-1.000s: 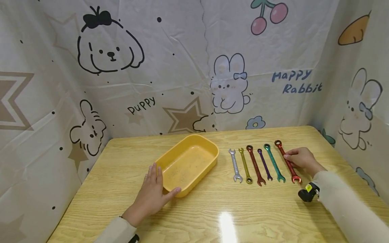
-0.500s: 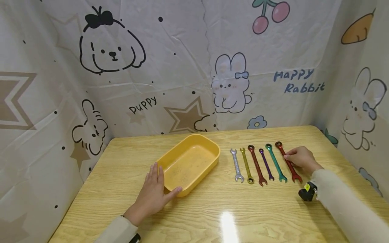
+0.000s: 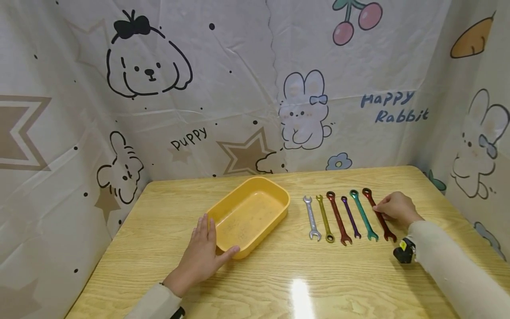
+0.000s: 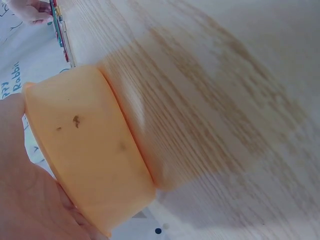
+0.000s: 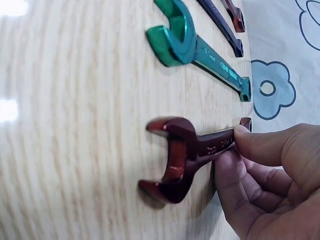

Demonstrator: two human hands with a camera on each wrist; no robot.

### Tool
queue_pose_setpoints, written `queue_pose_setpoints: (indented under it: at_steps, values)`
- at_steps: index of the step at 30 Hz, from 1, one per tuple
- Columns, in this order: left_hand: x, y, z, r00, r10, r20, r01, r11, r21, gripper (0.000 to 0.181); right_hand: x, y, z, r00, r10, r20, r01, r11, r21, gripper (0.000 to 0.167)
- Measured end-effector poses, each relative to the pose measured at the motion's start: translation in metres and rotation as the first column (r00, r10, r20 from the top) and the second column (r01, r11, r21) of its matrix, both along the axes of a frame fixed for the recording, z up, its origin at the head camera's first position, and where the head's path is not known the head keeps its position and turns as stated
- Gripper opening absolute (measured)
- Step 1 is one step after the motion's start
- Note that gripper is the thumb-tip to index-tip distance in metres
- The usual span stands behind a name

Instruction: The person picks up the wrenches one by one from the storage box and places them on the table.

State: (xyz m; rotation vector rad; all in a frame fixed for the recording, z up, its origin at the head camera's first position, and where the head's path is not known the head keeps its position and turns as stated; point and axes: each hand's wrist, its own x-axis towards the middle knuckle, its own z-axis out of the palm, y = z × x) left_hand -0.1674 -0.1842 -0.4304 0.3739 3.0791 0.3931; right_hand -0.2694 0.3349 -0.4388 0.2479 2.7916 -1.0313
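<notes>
Pinched between the thumb and fingers of my right hand (image 3: 399,207) is a dark red combination wrench (image 3: 378,214), the rightmost of a row. The right wrist view shows its open-end jaw facing the camera, with the ring end partly behind the thumb; I cannot tell whether it is off the table. Left of it lie a teal wrench (image 3: 364,215), a purple one (image 3: 351,217), a second red one (image 3: 339,218), a yellow-green one (image 3: 325,219) and a silver one (image 3: 312,218). My left hand (image 3: 198,254) rests, fingers straight, on the near left corner of a yellow plastic tub (image 3: 259,243).
The wooden table (image 3: 255,288) carries the tub at centre left and the wrenches at right. A printed cloth (image 3: 231,57) hangs behind the table and along both sides. A black wrist camera (image 3: 403,251) sits beneath my right wrist.
The rightmost red wrench has shifted slightly in my right hand's pinch, and its bright red surface now looks darker. My left hand stays on the tub. The head view has drifted a little.
</notes>
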Motion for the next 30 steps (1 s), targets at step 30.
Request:
queue_pose_setpoints:
  at_steps: [30]
  values:
    - [-0.0008, -0.0014, 0.0052, 0.999, 0.001, 0.046, -0.002, 0.999, 0.032, 0.113, 0.0024, -0.0064, -0.0048, 0.998, -0.051, -0.036, 0.051, 0.999, 0.009, 0.022]
